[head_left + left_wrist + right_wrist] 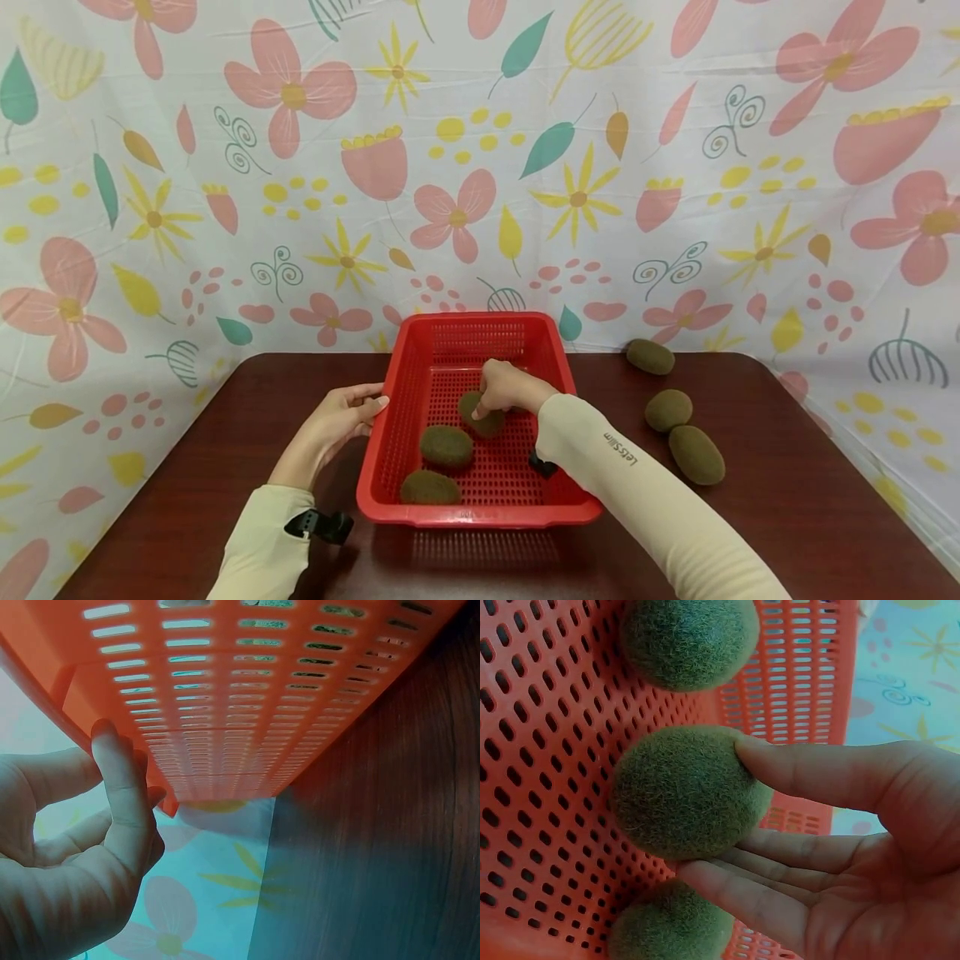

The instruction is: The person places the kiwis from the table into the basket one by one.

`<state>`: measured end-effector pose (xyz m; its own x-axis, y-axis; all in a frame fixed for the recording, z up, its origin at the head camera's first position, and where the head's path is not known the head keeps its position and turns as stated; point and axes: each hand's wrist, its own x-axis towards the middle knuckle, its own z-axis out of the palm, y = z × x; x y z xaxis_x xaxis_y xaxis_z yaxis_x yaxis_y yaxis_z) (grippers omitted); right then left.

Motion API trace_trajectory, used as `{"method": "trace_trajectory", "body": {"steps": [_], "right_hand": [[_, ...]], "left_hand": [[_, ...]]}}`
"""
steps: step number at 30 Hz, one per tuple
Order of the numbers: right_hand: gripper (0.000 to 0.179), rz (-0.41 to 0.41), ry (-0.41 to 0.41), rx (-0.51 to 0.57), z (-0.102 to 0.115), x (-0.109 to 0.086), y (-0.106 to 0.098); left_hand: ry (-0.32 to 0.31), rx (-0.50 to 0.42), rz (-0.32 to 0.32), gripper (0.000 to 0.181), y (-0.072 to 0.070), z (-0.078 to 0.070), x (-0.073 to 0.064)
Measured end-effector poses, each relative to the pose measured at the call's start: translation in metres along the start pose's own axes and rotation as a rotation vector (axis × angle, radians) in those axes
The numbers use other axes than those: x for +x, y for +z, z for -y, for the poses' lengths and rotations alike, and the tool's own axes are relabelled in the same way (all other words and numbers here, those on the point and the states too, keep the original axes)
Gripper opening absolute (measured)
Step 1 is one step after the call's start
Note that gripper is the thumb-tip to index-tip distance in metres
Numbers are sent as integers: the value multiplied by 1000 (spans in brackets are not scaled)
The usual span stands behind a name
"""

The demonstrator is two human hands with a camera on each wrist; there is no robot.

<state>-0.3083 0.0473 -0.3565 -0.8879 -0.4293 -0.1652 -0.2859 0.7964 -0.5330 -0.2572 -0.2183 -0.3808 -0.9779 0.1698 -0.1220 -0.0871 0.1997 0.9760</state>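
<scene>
My right hand [508, 389] reaches into a red plastic basket [480, 516] and pinches a fuzzy kiwi [480, 415]. In the right wrist view, the thumb and fingers of my right hand [855, 847] grip this kiwi [686, 791] from one side. Two more kiwis, one [446, 447] behind the other [430, 487], lie in the basket's near left part. At the basket's left rim, my left hand [341, 423] holds the edge with bent fingers. The left wrist view shows that hand [97, 825] against the rim of the slotted wall [217, 697].
Right of the basket, three kiwis lie on the dark wooden table [757, 533]: one far back [650, 357], one in the middle [668, 410] and one nearer [697, 455] that touches it. A flower-patterned cloth [457, 217] hangs behind the table.
</scene>
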Motion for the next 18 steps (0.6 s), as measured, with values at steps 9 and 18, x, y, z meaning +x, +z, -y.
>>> {"method": "trace_trajectory", "body": {"steps": [9,18], "right_hand": [[46,38,25,-9,1,-1,1],[22,56,73,6,2,-4,2]], "left_hand": [[2,-11,5,48,-1,-2,-1],[4,-3,12,49,-1,-2,-2]]}}
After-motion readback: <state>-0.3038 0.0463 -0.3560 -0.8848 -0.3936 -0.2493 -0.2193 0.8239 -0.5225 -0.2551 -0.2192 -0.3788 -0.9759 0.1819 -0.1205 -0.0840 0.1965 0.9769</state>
